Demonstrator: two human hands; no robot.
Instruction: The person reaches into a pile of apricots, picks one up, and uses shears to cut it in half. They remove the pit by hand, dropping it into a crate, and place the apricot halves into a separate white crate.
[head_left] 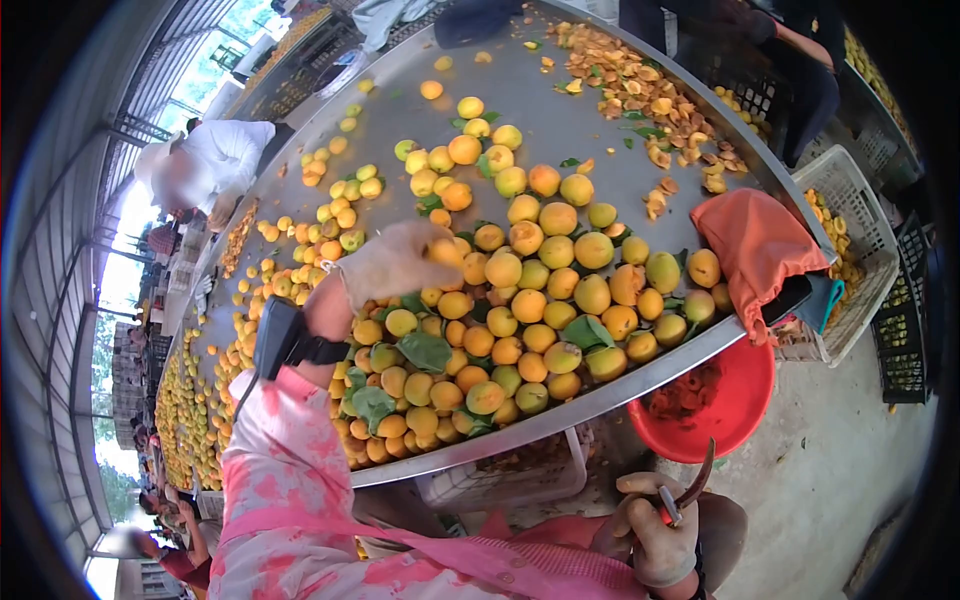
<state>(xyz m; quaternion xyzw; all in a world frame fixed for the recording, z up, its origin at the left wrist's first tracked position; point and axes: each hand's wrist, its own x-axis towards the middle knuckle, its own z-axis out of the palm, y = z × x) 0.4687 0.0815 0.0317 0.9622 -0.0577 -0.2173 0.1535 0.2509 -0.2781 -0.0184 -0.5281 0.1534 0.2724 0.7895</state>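
My left hand (395,262), in a pale glove and somewhat blurred, reaches over a heap of yellow-orange fruit (525,237) on the metal table. Its fingers are round one orange fruit (443,254). Green leaves (425,351) lie among the fruit. Low in the view, in front of the table edge, my right hand (660,535) is also gloved and closed on a curved knife (697,474) with a red part near the handle; the blade points up.
Cut fruit pieces (660,100) lie at the table's far side. An orange-red cloth (757,240) hangs at its right corner, above a red basin (755,405). White crates (868,215) stand right and below the metal rim (590,408). A person in white (225,155) works across the table.
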